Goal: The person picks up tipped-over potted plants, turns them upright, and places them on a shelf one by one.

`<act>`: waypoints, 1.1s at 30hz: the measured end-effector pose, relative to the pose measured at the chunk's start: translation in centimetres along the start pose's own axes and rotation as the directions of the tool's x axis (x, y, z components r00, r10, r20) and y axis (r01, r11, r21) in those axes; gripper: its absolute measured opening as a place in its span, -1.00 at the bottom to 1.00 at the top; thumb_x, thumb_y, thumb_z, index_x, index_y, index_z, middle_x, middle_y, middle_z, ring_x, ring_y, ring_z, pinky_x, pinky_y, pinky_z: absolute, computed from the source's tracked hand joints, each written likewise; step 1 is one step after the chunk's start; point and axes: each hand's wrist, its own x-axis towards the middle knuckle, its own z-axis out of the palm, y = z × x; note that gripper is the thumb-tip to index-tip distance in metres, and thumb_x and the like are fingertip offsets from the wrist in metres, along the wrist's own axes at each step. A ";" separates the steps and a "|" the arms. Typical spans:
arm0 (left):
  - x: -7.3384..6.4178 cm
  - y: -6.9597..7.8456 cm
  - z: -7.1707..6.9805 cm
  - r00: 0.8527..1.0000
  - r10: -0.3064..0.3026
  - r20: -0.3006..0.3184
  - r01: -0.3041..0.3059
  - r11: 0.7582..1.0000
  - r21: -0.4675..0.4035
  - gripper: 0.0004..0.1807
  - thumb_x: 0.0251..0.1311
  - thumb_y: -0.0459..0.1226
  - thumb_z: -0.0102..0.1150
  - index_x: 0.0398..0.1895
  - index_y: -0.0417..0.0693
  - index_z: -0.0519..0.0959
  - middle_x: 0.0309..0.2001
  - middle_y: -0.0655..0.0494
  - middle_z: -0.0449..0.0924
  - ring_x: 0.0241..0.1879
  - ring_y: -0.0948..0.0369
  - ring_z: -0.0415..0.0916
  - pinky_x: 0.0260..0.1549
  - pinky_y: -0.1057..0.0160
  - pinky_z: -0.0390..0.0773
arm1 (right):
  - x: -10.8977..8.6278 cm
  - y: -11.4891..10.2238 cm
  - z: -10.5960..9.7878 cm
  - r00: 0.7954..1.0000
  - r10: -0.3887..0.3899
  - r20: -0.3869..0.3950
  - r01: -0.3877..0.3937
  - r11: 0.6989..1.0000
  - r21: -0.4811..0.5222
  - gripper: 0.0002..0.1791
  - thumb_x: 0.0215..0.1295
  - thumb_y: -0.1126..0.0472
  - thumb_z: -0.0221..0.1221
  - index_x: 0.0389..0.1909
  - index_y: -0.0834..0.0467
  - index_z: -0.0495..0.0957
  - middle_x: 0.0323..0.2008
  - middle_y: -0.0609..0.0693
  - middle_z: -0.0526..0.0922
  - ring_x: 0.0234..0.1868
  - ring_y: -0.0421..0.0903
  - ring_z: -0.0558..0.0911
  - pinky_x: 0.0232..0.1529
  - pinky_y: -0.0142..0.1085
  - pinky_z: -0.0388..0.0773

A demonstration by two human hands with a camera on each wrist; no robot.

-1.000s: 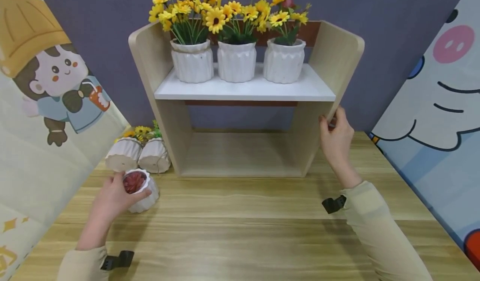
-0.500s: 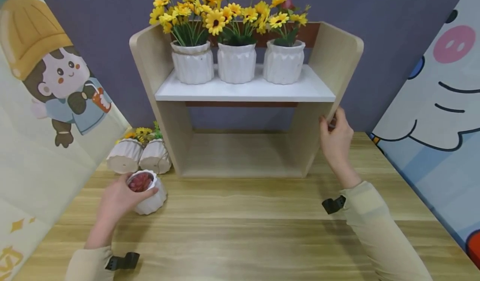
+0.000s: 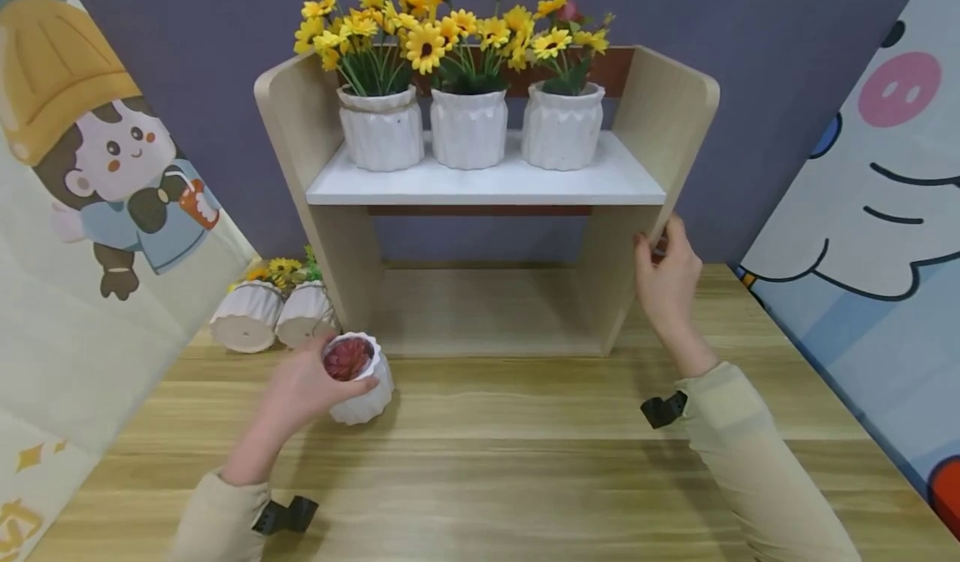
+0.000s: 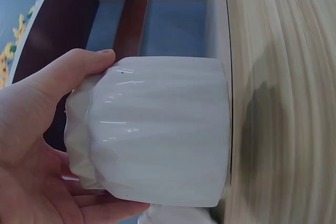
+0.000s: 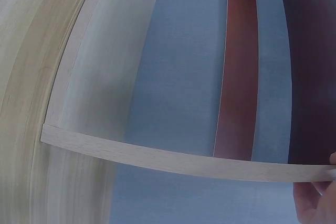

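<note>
My left hand (image 3: 303, 383) grips a white fluted pot (image 3: 367, 403) by its rim, thumb on the near side. Inside the pot is a dark red succulent (image 3: 348, 358). In the left wrist view the pot (image 4: 163, 129) lies sideways across the picture, its base toward the wooden table, where a shadow falls. My right hand (image 3: 670, 283) pinches the front edge of the right side panel of a small wooden shelf unit (image 3: 315, 237). In the right wrist view the fingers (image 5: 306, 200) show at the panel's edge (image 5: 184, 163).
Three white pots of yellow flowers (image 3: 468, 132) stand on the white upper shelf (image 3: 480, 185). Two more flower pots (image 3: 246, 318) lie tipped over left of the unit, bases forward. The wooden table (image 3: 480, 479) spreads out in front; printed panels flank both sides.
My left hand has carried the succulent pot rightward, from beside the tipped pots to in front of the unit's lower left corner. My right hand keeps its hold on the side panel.
</note>
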 end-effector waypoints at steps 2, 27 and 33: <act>0.3 0.7 0.5 1.000 0.023 -0.002 -0.023 1.000 -0.010 -0.09 -0.31 0.19 0.36 0.03 -0.28 0.39 -0.17 -0.22 0.54 -0.18 -0.09 0.50 -0.28 -0.05 0.49 | 0.0 0.0 0.0 1.000 -0.001 -0.002 0.001 1.000 0.001 -0.63 0.25 0.15 0.05 0.05 0.19 0.40 -0.15 0.21 0.59 -0.24 0.06 0.63 -0.31 -0.06 0.57; 6.0 8.8 6.5 0.994 0.110 -0.003 -0.110 0.993 -0.052 -0.10 -0.35 0.21 0.34 0.05 -0.20 0.43 -0.10 -0.11 0.52 -0.12 -0.06 0.49 -0.18 -0.03 0.48 | -0.1 0.1 0.3 1.000 0.002 -0.017 -0.002 1.000 0.017 -0.61 0.25 0.17 0.05 0.09 0.18 0.39 -0.11 0.22 0.58 -0.23 0.08 0.63 -0.29 -0.07 0.57; 7.6 10.1 7.6 0.992 0.125 0.007 -0.124 0.989 -0.077 -0.17 -0.31 0.20 0.33 0.04 -0.12 0.45 -0.13 -0.05 0.54 -0.15 0.02 0.51 -0.20 0.02 0.50 | 0.0 0.1 0.3 1.000 0.006 -0.010 -0.006 1.000 0.017 -0.61 0.26 0.16 0.04 0.10 0.18 0.38 -0.10 0.22 0.58 -0.22 0.08 0.63 -0.29 -0.09 0.58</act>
